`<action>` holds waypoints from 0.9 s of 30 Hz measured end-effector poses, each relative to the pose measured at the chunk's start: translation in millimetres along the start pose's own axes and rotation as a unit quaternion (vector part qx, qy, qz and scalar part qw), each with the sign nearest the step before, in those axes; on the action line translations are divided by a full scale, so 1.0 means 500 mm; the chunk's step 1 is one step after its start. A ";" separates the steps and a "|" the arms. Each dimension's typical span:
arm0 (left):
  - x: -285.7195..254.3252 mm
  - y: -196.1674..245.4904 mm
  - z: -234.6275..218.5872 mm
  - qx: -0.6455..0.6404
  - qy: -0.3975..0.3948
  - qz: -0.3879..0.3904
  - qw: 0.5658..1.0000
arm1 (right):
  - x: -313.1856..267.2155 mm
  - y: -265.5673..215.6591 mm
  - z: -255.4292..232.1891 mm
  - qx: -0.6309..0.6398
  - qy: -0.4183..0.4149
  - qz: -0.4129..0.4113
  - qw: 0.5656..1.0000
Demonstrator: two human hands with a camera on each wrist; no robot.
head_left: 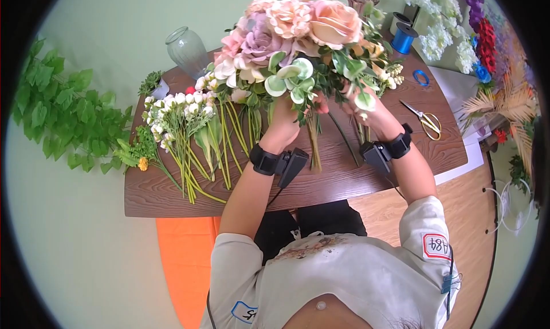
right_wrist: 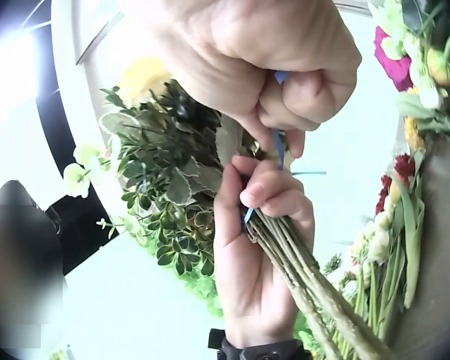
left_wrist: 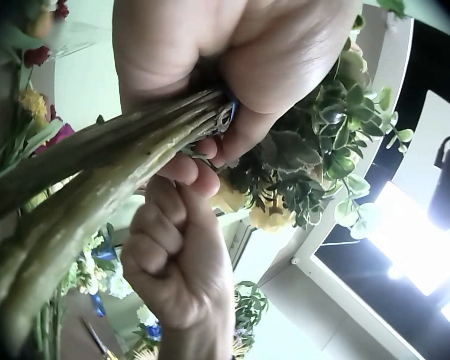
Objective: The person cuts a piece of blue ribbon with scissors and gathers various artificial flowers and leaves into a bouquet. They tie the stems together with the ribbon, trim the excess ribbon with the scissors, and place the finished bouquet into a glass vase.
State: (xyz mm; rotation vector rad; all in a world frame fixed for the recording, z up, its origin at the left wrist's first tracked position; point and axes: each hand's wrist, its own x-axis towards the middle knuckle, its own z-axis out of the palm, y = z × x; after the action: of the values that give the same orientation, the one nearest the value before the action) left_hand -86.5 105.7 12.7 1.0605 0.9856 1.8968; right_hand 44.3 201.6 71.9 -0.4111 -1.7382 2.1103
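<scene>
A bouquet of pink, peach and lilac artificial flowers [head_left: 275, 42] with green leaves is held up over the table. My left hand [head_left: 282, 125] grips its bundled stems [right_wrist: 304, 274] just below the leaves, fingers curled round them in the right wrist view. Around the stems at that grip runs a narrow blue ribbon [right_wrist: 279, 150]. My right hand [head_left: 372, 114] is close beside the left, its fingers curled and pinching the ribbon, which stretches between the two hands. In the head view leaves partly cover both hands.
White flowers with long green stems [head_left: 186, 114] lie on the brown table [head_left: 275, 194] at left. A glass vase [head_left: 186, 48] stands behind them. Scissors [head_left: 424, 120], a blue ribbon spool [head_left: 404, 38] and a ribbon loop [head_left: 421, 77] are at right.
</scene>
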 end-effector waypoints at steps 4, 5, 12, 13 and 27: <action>0.012 0.017 0.001 0.072 0.037 0.004 0.997 | 0.012 0.000 -0.016 -0.275 -0.121 -0.056 0.952; 0.014 0.023 0.004 0.085 0.062 -0.009 0.994 | 0.012 0.002 -0.017 -0.275 -0.121 -0.055 0.952; 0.021 -0.032 -0.045 0.382 0.068 0.056 0.920 | 0.013 0.032 -0.025 -0.341 -0.058 -0.215 0.913; 0.021 -0.043 -0.054 0.424 0.062 0.106 0.897 | 0.013 0.040 -0.024 -0.278 -0.048 -0.153 0.947; -0.015 0.038 0.017 0.598 0.016 0.083 0.797 | -0.007 0.087 -0.012 -0.264 0.004 -0.121 0.957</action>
State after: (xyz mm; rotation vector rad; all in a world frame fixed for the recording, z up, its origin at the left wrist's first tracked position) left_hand -80.3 93.4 29.9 1.8145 2.2900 1.2618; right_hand 46.0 197.9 27.7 -0.3220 -2.2120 1.4588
